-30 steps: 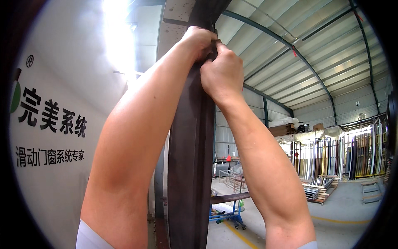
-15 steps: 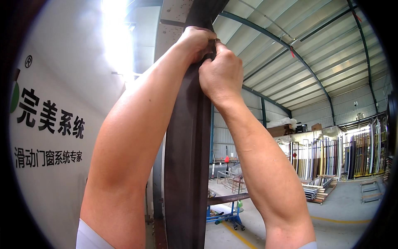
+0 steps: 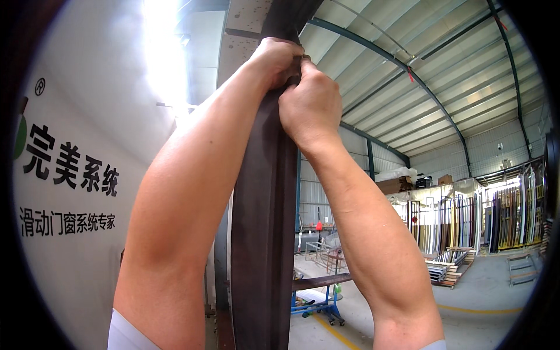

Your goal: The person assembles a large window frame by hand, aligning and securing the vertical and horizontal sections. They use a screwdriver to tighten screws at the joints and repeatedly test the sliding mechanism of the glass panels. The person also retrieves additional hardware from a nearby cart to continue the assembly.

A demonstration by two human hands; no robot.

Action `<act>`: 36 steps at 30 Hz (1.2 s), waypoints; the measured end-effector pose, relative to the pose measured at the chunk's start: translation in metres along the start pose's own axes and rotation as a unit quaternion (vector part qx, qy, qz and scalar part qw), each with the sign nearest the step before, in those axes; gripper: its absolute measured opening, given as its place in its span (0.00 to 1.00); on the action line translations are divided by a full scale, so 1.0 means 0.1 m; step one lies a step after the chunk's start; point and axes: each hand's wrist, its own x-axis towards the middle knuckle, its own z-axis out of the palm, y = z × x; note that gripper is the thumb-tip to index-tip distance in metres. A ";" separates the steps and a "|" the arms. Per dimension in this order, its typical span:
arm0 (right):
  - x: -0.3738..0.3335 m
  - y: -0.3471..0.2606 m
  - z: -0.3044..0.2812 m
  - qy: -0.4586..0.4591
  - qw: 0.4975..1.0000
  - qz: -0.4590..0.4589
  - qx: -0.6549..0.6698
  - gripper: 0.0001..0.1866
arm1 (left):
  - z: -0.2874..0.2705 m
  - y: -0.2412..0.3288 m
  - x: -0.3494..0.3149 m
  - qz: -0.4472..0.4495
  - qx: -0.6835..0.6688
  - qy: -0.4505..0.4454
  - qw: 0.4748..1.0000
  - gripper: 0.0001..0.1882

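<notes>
Both my arms reach up to the top of a dark brown upright frame profile [image 3: 262,221]. My left hand [image 3: 279,57] is closed near its upper corner, fingers curled and pressed together. Just below and to the right, my right hand [image 3: 312,102] is also closed, with thumb and forefinger meeting my left fingers at the profile's edge. Something small and dark appears to sit between the fingertips, but it is too hidden to name. Above the hands a dark top piece [image 3: 289,20] meets the upright.
A white panel with dark lettering [image 3: 70,175] fills the left side. Behind the profile stands a blue wheeled stand [image 3: 326,306] with a dark bar across it. At the far right, racks hold many long profiles [image 3: 449,219], with a stack of lengths [image 3: 449,265] on the floor.
My right hand has shifted very slightly at the fingertips. Otherwise both arms and the upright profile look the same.
</notes>
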 end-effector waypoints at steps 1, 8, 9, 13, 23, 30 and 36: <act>0.00 0.00 0.00 -0.004 1.000 -0.001 -0.005 0.26 | 0.03 0.00 -0.02 0.002 -0.021 0.006 1.000 0.06; 0.00 0.10 0.07 0.014 1.000 -0.005 0.022 0.27 | 0.05 -0.02 0.05 -0.007 0.019 0.009 1.000 0.04; 0.00 0.10 0.08 0.015 1.000 -0.008 0.023 0.27 | 0.04 -0.03 0.07 -0.003 0.027 0.007 1.000 0.04; -0.05 0.03 0.01 -0.018 0.990 -0.047 -0.131 0.26 | 0.03 -0.05 0.10 0.006 0.027 0.006 1.000 0.04; -0.02 -0.03 0.05 -0.004 0.961 -0.130 -0.243 0.21 | -0.02 -0.05 0.12 0.010 0.053 0.015 0.998 0.08; 0.00 -0.08 0.05 -0.023 0.957 -0.129 -0.258 0.20 | -0.02 -0.03 0.09 0.003 0.067 0.021 0.998 0.08; 0.00 -0.11 0.05 -0.048 0.943 -0.154 -0.290 0.17 | -0.11 -0.05 0.18 0.003 0.087 0.016 0.996 0.08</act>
